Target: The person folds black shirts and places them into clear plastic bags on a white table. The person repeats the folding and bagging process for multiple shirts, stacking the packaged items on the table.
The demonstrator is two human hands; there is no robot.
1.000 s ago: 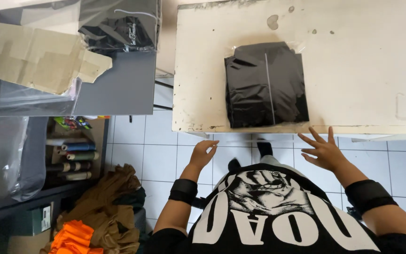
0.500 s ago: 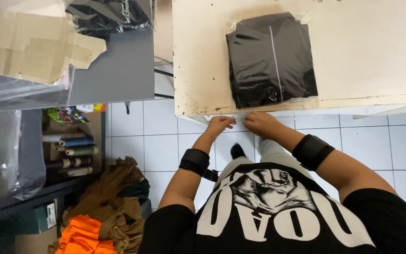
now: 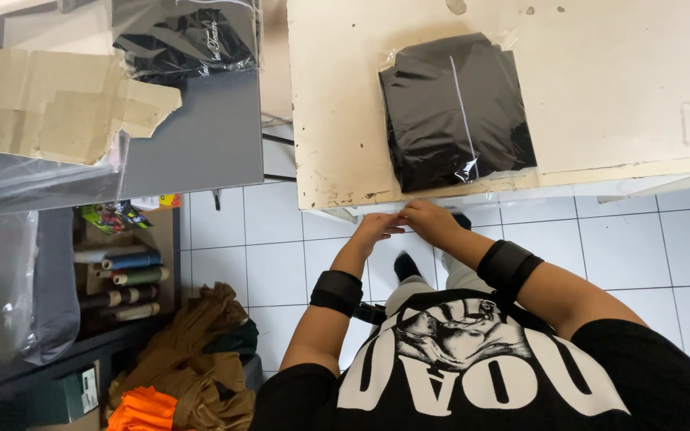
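Left hand [image 3: 377, 229] and right hand [image 3: 425, 217], fingertips pinched together, meet at 6 o'clock of the bagged black garment [image 3: 453, 108]. The overhanging bag could slip off the table [image 3: 600, 96] edge.

White tiled floor [image 3: 281, 239] with dark grout. Worn cream table [image 3: 600, 80] upper right; grey table [image 3: 201, 144] upper left; dark shelf [image 3: 121, 275] of thread spools below. Even daylight.

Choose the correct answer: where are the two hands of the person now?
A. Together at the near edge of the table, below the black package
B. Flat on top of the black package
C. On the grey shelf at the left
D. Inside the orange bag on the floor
A: the left hand and right hand meet, fingertips together, just under the near edge of the table, below the black package in clear plastic, not touching it.
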